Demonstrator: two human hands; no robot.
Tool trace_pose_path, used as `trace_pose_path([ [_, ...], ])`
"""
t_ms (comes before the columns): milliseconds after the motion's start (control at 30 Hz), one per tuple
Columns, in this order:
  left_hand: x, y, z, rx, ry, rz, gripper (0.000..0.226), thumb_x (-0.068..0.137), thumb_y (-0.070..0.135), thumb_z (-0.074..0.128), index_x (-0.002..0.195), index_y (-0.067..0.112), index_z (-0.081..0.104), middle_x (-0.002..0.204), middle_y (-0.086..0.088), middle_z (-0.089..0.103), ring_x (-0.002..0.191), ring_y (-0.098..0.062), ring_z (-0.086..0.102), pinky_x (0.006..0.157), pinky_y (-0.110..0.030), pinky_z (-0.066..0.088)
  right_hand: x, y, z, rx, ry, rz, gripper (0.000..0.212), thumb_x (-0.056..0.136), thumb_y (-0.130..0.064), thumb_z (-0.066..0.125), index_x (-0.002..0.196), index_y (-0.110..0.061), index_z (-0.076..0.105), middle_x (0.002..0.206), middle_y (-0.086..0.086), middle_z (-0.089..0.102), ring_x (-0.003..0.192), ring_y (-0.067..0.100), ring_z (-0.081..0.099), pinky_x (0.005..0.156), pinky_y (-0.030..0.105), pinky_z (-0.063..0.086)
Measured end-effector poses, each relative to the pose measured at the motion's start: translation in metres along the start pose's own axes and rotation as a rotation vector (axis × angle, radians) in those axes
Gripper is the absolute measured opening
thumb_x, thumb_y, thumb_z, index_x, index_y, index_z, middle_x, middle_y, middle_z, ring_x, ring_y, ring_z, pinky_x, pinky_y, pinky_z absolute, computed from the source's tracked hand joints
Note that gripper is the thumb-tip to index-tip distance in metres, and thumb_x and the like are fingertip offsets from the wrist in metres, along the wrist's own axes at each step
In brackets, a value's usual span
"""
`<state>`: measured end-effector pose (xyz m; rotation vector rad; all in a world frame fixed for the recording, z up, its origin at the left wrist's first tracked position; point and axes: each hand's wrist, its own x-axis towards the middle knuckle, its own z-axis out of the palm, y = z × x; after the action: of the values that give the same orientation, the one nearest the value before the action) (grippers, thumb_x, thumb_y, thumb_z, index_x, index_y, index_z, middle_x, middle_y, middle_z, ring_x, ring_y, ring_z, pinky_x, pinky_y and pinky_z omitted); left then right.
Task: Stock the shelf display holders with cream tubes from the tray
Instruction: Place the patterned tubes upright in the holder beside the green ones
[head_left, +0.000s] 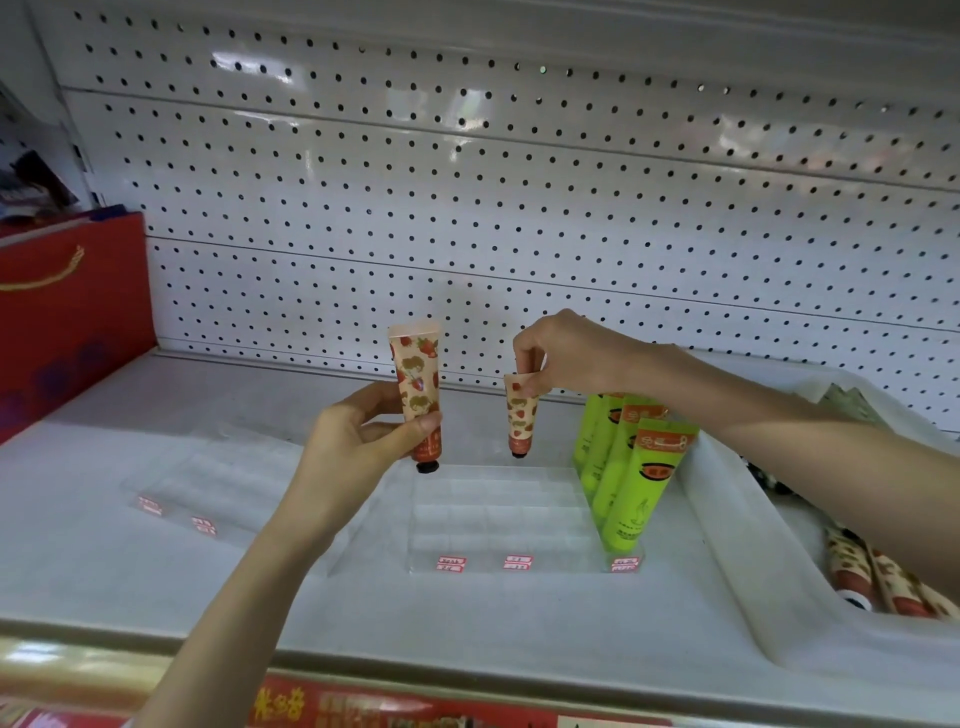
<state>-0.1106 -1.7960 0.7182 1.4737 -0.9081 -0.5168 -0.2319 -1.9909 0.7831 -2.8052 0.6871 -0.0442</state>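
My left hand (353, 441) grips a strawberry-print cream tube (417, 384) upright, cap down, just above the back left of a clear stepped display holder (498, 514). My right hand (566, 353) pinches the top of a second strawberry-print tube (521, 415) and hangs it cap down over the holder's back middle. Several green tubes (628, 467) stand in the holder's right column. The white tray (727, 519) at the right holds more strawberry tubes (883, 582), partly hidden by my right forearm.
A second clear holder (208, 488) sits on the shelf to the left. A red gift bag (67, 312) stands at the far left. White pegboard (519, 182) backs the shelf. Red price labels (451, 564) line the holder's front.
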Motion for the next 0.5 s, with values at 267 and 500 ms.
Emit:
trace_pose_path([
  [267,-0.0022,-0.0062,-0.0004,0.004,0.01,-0.01,0.02,0.081,0.02,0.068,0.1,0.018,0.063,0.097,0.009,0.069,0.078,-0.006,0.069,0.07,-0.011,0.052,0.0031,0.0003,0.0014,-0.056,-0.028,0.007,0.017,0.08,-0.021,0.073,0.079,-0.012,0.059,0.091,0.003,0.059,0.067,0.008,0.047,0.055,0.021,0.033],
  [500,-0.0041,-0.0085,-0.0033,0.005,0.01,-0.007,0.016,0.081,0.021,0.068,0.095,0.022,0.063,0.095,0.01,0.068,0.077,-0.002,0.068,0.067,-0.007,0.049,0.0025,0.0012,0.0056,-0.075,-0.066,0.029,0.017,0.081,-0.021,0.072,0.08,-0.013,0.058,0.086,-0.001,0.055,0.063,0.002,0.043,0.052,0.018,0.03],
])
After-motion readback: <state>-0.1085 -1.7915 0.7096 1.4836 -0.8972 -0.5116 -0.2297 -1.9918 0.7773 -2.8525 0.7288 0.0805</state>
